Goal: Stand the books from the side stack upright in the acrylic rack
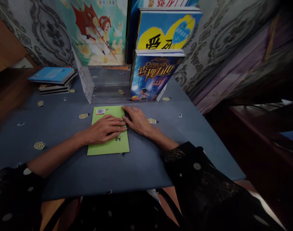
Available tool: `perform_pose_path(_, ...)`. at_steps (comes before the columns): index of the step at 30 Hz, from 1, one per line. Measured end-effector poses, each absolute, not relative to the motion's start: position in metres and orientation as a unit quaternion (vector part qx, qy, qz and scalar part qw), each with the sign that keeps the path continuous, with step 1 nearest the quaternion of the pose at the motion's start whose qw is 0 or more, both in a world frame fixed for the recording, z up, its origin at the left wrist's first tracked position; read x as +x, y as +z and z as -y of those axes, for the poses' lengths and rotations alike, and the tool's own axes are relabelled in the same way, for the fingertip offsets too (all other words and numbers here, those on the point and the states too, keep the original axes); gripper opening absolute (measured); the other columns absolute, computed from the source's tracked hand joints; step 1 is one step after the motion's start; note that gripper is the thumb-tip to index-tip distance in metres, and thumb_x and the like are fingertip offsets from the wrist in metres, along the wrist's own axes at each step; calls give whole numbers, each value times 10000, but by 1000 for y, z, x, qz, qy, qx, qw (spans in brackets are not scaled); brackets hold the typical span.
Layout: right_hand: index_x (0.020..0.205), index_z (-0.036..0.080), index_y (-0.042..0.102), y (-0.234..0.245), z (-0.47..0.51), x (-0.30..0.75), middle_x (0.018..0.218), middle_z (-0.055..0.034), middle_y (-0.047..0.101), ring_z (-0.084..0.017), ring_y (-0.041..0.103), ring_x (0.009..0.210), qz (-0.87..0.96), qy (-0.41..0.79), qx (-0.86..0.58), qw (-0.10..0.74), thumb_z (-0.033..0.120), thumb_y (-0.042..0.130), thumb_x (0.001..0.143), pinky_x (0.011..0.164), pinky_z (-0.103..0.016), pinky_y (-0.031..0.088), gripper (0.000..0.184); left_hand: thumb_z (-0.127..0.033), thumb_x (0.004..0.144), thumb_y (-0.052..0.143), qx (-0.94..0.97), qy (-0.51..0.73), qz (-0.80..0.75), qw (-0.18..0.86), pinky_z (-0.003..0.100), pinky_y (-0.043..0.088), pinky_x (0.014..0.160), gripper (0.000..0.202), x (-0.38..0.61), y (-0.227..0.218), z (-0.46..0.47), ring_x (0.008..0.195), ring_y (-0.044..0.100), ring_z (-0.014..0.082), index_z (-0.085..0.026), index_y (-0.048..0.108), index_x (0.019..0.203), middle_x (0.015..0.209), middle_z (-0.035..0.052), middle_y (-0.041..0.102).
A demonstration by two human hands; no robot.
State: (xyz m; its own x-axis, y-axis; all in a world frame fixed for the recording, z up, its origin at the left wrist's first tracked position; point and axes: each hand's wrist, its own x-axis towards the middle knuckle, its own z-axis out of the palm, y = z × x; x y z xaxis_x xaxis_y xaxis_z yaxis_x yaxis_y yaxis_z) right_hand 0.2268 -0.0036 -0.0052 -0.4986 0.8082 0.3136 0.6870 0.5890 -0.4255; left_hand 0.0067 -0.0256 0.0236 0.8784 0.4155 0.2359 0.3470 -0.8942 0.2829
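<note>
A thin light-green book [105, 149] lies on the blue table cover, its barcode side facing up near the top left corner. Across its middle rests my left hand [105, 129], palm down with the fingers stretched toward the right edge. My right hand [137, 120] is at the book's upper right edge, its fingertips touching the cover there. The right thumb meets the tips of the left fingers. Neither hand is lifting the book.
Behind the book stands a clear tiered rack [88, 88] with upright books, among them a dark blue book [152, 80] and a yellow-and-blue book [165, 30]. A small book stack [55, 78] lies at the back left. The table's edge [218, 138] runs along the right.
</note>
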Motion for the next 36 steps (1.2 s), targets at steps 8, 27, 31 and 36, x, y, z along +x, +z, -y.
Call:
perform_pose_path(8, 1373, 131, 490, -2, 8, 226, 1405, -151, 576, -289, 520, 1292, 862, 103, -446, 218, 375, 546, 957, 1096, -457, 369, 485, -311, 1025, 433, 972, 124, -146, 134, 475, 376, 1080, 335, 7, 30, 46, 1259, 529, 250, -306, 652, 1279, 1340, 87, 614)
perform_pose_path(27, 1359, 175, 576, 7, 15, 220, 1438, -134, 566, -321, 416, 1403, 878, 27, -445, 172, 353, 468, 987, 1140, -564, 302, 426, -275, 987, 462, 862, 303, -407, 6, 384, 562, 899, 313, -69, 2, -6, 1003, 704, 230, -161, 731, 1100, 1097, 104, 750)
perform_pose_path(31, 1334, 180, 596, 15, 15, 196, 1389, -125, 609, -313, 436, 1388, 904, 10, -404, 142, 253, 435, 997, 1146, -569, 290, 381, -263, 974, 474, 856, 311, -412, 29, 369, 565, 879, 310, -68, 3, -6, 989, 708, 230, -140, 737, 1082, 1088, 116, 750)
perform_pose_path(36, 1381, 193, 559, 20, 17, 156, 1476, -101, 532, -267, 400, 1420, 940, 71, -312, 118, 256, 440, 1009, 1146, -503, 328, 396, -231, 967, 469, 861, 306, -406, 36, 362, 554, 896, 303, -69, 5, -5, 1009, 693, 225, -138, 729, 1091, 1094, 113, 743)
